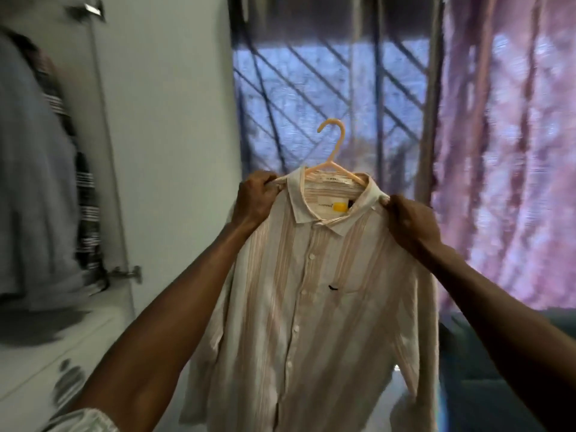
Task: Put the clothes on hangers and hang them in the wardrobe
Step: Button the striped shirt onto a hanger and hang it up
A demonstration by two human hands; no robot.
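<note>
A cream button-up shirt with pale stripes (311, 291) hangs on a light pink plastic hanger (335, 141), held up in the air in front of me. Its hook points up and left, free of any rail. My left hand (254, 198) grips the shirt's left shoulder over the hanger arm. My right hand (408, 219) grips the right shoulder by the collar. The open wardrobe (162, 120) stands to the left, with a grey garment (34, 169) and a dark striped one (84, 188) hanging inside.
The white wardrobe door has metal hinges (126, 272) on its inner edge. Behind the shirt is a barred window (327, 82) with a pink curtain (505, 151) to its right. A dark teal piece of furniture (486, 369) sits low on the right.
</note>
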